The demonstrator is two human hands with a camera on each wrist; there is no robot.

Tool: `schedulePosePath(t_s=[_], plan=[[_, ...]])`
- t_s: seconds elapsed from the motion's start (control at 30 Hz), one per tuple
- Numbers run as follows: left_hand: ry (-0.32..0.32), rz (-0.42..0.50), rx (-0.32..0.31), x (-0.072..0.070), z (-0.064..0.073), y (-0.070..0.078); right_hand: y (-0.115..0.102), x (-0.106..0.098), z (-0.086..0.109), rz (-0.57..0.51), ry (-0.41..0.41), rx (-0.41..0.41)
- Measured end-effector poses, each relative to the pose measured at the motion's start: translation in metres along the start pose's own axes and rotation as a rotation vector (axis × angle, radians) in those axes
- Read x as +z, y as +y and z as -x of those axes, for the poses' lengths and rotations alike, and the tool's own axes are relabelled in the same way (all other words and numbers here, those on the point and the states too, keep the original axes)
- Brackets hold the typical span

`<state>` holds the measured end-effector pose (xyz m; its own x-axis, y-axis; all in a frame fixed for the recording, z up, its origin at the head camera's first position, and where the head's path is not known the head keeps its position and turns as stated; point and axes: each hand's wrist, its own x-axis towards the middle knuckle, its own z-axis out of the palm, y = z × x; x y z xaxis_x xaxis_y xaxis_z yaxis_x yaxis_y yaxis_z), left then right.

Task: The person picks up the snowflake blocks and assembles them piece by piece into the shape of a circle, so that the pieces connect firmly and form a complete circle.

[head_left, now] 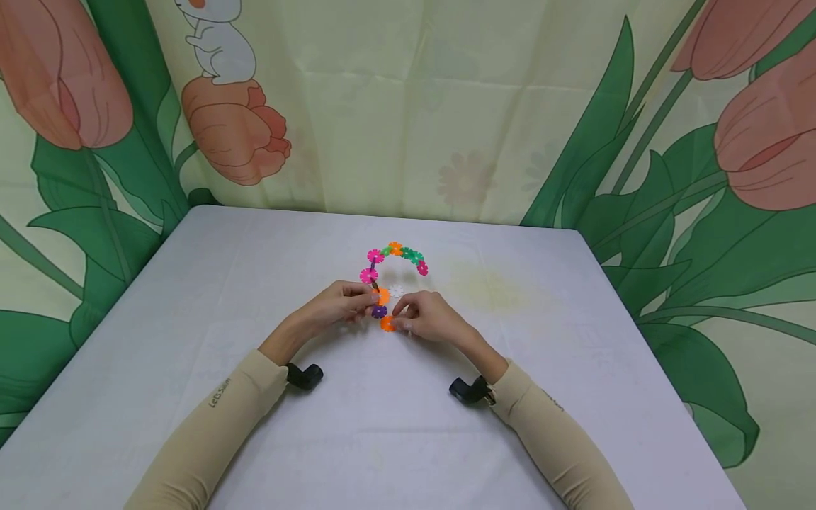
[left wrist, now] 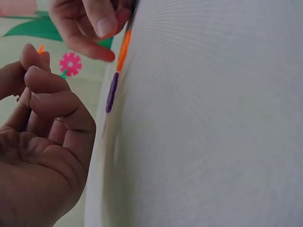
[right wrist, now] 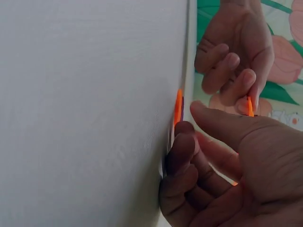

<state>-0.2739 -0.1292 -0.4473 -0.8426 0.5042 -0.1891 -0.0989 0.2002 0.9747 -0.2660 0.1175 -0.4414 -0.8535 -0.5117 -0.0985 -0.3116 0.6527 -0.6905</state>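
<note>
A curved chain of interlocking snowflake discs point(head_left: 375, 256), in pink, orange, green and other colours, rises beyond my hands in the head view. My left hand point(head_left: 344, 301) pinches an orange disc point(head_left: 383, 295) at the chain's near end between thumb and fingertips. Flat on the table lie a loose purple disc point(head_left: 379, 312) and a second orange disc point(head_left: 387, 324). My right hand point(head_left: 430, 316) is low beside that second orange disc, fingertips right at its edge. In the right wrist view, thumb and fingers point(right wrist: 183, 149) stand apart near the orange disc point(right wrist: 178, 106).
A white disc point(head_left: 397, 291) lies on the table just beyond the hands. The table point(head_left: 395, 439) wears a pale cloth, with a faint yellowish stain right of the chain. Behind it hangs a tulip-print curtain point(head_left: 408, 106). Black wrist cameras point(head_left: 304, 377) jut from both sleeves.
</note>
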Motion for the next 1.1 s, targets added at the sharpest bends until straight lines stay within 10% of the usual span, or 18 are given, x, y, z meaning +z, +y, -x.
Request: schedulePosePath(t_s=[1.1], plan=[[-0.002,0.016,-0.048,0.003,0.002,0.004,0.003,-0.019,0.008,0.025,-0.102,0.016]])
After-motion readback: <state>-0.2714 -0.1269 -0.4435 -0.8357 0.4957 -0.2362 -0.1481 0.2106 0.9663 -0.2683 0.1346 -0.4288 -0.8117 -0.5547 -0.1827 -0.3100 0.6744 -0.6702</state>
